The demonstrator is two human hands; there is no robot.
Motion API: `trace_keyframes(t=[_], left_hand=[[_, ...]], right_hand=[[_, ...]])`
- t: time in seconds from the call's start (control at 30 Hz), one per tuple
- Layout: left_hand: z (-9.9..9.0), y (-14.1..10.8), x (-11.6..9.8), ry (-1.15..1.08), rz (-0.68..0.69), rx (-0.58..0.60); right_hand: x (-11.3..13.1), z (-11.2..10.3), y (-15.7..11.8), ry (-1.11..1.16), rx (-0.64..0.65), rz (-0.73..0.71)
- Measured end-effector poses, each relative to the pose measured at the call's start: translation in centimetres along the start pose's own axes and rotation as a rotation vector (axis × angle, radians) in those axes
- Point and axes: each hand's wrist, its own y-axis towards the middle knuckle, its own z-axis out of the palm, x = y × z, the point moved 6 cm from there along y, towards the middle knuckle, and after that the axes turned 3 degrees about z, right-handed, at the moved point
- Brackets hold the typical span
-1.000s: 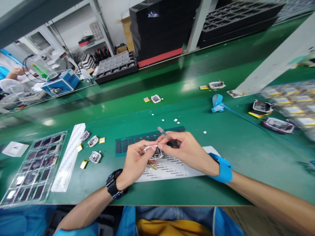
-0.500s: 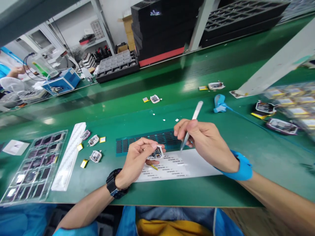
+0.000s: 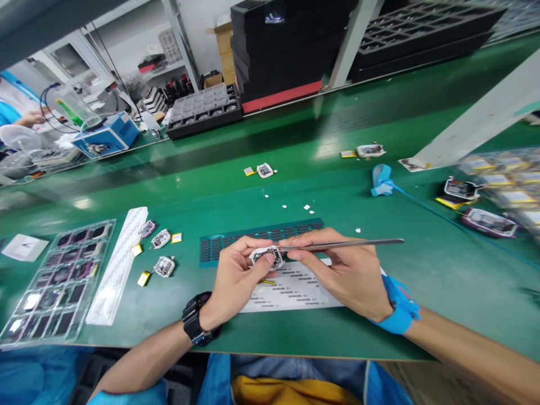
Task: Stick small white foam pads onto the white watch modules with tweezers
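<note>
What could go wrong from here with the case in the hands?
The tweezers in the right hand reach the edge of the case; a slip might scratch its insides. The thumb of the left hand lies over the open face, so pressing hard could harm parts. The yellow piece just below might get snagged.

The counter [image 3: 455,292] is shining green. Black marks are covering the white sheet [image 3: 295,291]. Near the sheet, a white case [image 3: 275,253] and grey tool [image 3: 358,244] are showing.
</note>
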Motion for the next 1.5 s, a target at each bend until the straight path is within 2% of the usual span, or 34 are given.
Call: trace_keyframes(t=[0.23, 0.37, 0.57, 0.73, 1.03, 1.17, 1.27, 1.4, 1.5], left_hand=[[0.4, -0.3, -0.3, -0.001, 0.080, 0.019], [0.3, -0.3, -0.2, -0.023, 0.067, 0.017], [0.3, -0.3, -0.4, -0.030, 0.026, -0.001], [0.3, -0.3, -0.5, -0.049, 0.006, -0.035], [0.4, -0.3, -0.4, -0.055, 0.016, -0.015], [0.4, -0.4, -0.2, -0.073, 0.001, -0.009], [0.4, -0.3, -0.2, -0.091, -0.005, -0.007], [0.3, -0.2, -0.2, -0.104, -0.012, 0.001], [0.2, -0.2, -0.2, -0.093, -0.028, 0.005]], right_hand=[[0.1, 0.1, -0.2, -0.008, 0.003, -0.007], [0.3, 0.1, -0.1, -0.017, 0.009, -0.016], [0.5, 0.1, -0.2, -0.021, -0.029, -0.103], [0.6, 0.2, -0.4, -0.048, -0.020, -0.118], [1.0, 0.3, -0.6, -0.086, -0.060, -0.137], [1.3, 0.4, -0.7, -0.115, -0.019, -0.189], [1.2, 0.4, -0.7, -0.070, 0.003, -0.180], [0.6, 0.3, -0.5, 0.080, 0.001, -0.093], [0.6, 0.3, 0.0, 0.134, 0.062, -0.083]])
